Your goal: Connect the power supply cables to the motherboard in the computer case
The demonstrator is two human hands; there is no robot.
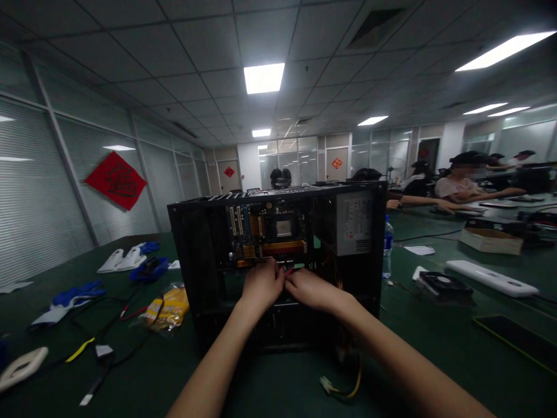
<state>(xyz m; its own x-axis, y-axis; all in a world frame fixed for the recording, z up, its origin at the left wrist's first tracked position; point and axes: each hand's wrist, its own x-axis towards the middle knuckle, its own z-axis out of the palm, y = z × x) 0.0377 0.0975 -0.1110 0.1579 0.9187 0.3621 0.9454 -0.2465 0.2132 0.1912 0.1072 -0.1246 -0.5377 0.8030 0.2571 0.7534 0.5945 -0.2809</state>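
An open black computer case (278,342) stands in front of me on the green table, and both my hands reach inside it. My left hand (263,283) is closed, its fingers curled near the lower edge of the motherboard (285,227); what they grip is hidden. My right hand (311,287) pinches at a thin red cable (289,270) that shows between the two hands' fingertips. At the upper right of the case sits the power supply (353,223). A loose cable with a white connector (326,384) hangs from the case onto the table.
Left lie gloves (72,301), a blue tray (149,269), a yellow packet (169,307) and cables. To the right are a water bottle (387,249), a fan cooler (444,283), a white power strip (491,278) and an open box (489,240). Other people sit beyond.
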